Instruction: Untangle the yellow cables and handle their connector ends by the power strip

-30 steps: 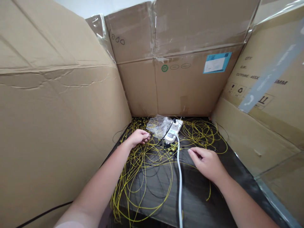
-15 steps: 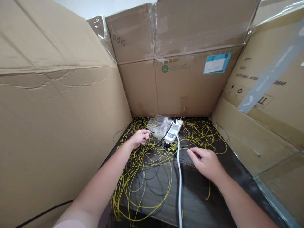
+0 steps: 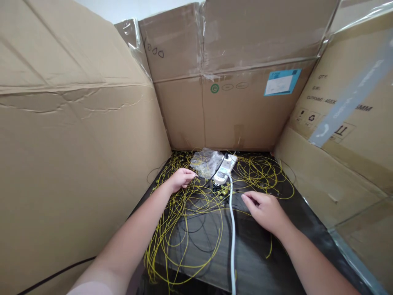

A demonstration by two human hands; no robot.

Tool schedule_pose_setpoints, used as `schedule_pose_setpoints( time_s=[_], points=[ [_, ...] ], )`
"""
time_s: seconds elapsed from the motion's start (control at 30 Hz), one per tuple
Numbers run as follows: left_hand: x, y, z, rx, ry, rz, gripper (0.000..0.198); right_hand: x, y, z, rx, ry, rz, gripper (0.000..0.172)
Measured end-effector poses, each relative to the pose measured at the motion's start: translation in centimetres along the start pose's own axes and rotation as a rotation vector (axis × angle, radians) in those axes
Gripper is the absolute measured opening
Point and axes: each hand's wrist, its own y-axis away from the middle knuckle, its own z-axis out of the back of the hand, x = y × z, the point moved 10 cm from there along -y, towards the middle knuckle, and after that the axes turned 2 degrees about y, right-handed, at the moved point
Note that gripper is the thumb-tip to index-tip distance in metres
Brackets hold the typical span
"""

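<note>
My left hand is closed in a pinch above a tangle of thin yellow cables. A small dark piece pokes out at its fingertips, too small to name. My right hand is also pinched, palm down over the dark table. A thin yellow cable with a dark end runs to its fingertips. Between the hands lie several small yellow and black connector pieces. Just behind them is a white power strip with a black plug in it.
Crumpled clear plastic lies left of the power strip. Its white cord runs toward me over the dark table. More coiled yellow cable lies at the back right. Cardboard walls stand left, behind and right.
My left fingertips have shifted slightly right and down, and the dark piece shows less clearly. My right hand stays almost in place, still pinched.
</note>
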Motion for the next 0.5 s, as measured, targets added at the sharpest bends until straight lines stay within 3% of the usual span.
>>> schedule_pose_setpoints(
  time_s=[0.17,0.3,0.5],
  points=[
    [-0.9,0.4,-0.8,0.013,-0.084,-0.059,0.028,0.6,0.2,0.1,-0.045,0.080,0.074,0.025],
    [-1.0,0.6,-1.3,0.030,-0.091,-0.081,0.033,2.9,-0.3,0.4,-0.074,0.171,0.170,0.025],
    [-0.6,0.8,-1.0,-0.001,0.024,-0.061,0.028,8.8,-5.8,-1.6,0.068,-0.009,0.274,0.030]
  ],
)
